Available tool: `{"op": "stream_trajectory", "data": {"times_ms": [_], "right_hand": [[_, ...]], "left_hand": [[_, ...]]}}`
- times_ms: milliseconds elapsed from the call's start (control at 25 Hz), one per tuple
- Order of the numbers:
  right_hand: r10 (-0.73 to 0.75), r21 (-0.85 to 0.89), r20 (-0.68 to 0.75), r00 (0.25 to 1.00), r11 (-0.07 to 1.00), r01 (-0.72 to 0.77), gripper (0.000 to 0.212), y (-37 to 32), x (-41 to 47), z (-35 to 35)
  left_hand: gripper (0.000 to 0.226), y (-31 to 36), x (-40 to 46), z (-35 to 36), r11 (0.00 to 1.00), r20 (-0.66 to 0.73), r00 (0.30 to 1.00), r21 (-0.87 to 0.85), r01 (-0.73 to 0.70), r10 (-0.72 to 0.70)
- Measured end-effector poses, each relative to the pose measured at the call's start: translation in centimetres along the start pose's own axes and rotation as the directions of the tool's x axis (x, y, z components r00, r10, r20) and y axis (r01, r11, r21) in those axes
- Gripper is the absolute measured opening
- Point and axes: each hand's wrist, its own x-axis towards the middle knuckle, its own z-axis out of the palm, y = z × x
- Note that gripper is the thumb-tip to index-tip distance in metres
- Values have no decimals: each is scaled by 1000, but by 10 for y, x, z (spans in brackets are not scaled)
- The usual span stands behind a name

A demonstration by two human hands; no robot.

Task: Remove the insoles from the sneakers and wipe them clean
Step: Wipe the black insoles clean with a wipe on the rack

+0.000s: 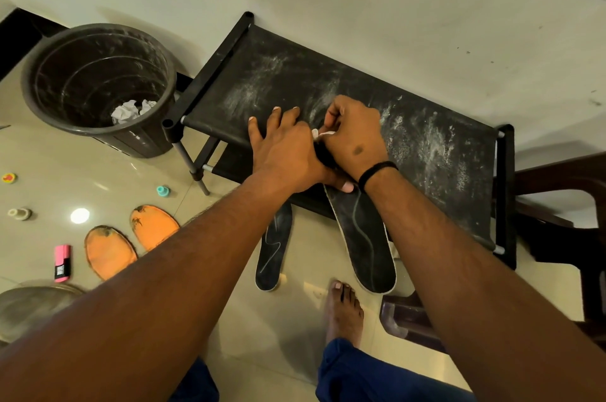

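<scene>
A black insole (364,244) with a pale wavy line lies with its upper end on the dusty black rack top (426,146) and its lower end hanging over the floor. My left hand (285,149) holds that upper end, thumb under the edge and fingers spread flat on the rack. My right hand (352,132) grips a small white tissue (323,134) against the insole's top end. A second black insole (273,247) lies on the floor beside the rack. Two orange insoles (131,241) lie on the floor to the left.
A dark bin (42,87) holding crumpled white tissues (131,111) stands left of the rack. A pink marker (62,262) and small caps lie on the tiled floor. My bare foot (342,313) is below the insoles. Dark wooden furniture (557,224) stands at the right.
</scene>
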Motion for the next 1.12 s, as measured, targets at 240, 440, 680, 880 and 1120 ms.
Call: {"op": "stream_trajectory", "data": {"times_ms": [240,440,680,880,1120], "right_hand": [[425,343,-176,888,872,-349,32,43,-1,-51],[353,356,75,933,864,-355,33,35,-12,-48],[279,226,13,960,935,-275,33,35,-8,-37],[234,246,-141,962,949,-195,26,30,3,-48],[139,166,-182,973,980,-109,23,24,4,-55]], "left_hand": [[125,-2,-2,2,999,-5,999,-16,-49,49],[89,11,-7,10,992,-114,989,-65,-107,99],[16,8,3,7,955,-153,988,-291,-56,11],[12,11,3,-1,771,-159,966,-634,59,-205],[45,24,-6,-3,527,72,937,-811,255,-343]]}}
